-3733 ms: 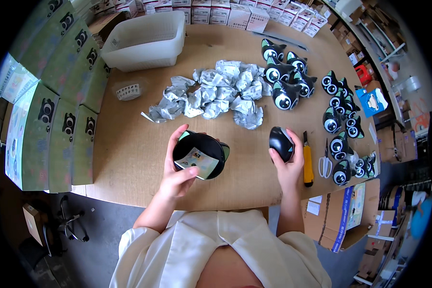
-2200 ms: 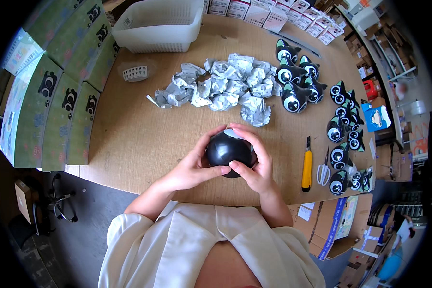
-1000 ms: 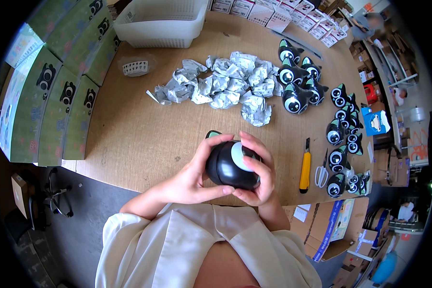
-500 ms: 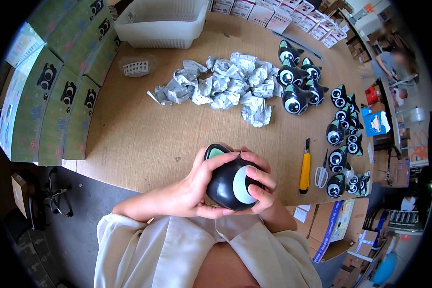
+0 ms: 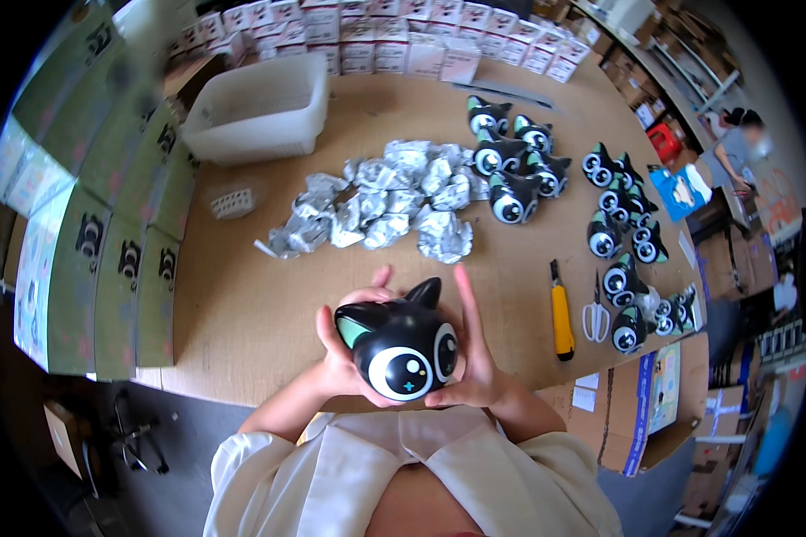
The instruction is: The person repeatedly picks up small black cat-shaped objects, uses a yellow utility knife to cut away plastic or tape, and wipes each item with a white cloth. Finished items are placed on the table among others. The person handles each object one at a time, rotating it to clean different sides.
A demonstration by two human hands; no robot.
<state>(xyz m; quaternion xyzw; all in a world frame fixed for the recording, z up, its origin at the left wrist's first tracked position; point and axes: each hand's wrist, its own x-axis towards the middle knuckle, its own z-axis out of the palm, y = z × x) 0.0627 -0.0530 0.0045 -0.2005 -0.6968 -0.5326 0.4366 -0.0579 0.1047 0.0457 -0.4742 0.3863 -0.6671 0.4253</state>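
Note:
A glossy black cat-head figure, with pointed ears, green inner ears and big white-ringed eyes, is held up in front of my body over the table's near edge. My left hand cups its left side, thumb beside the green ear and other fingers behind it. On the other side my right hand steadies it, its index finger stretched upward off the surface and its thumb near the lower edge. Both eyes of the figure face up toward me. Beyond it lies a heap of crumpled silvery-grey paper.
Larger cat heads and smaller ones cluster at right, near a yellow utility knife and scissors. Green boxes stack at left. A white bin and small cartons line the back.
The cat head has been turned, so both eyes and ears now show. My right hand's fingers have loosened and spread along its side. The whole view has shifted slightly.

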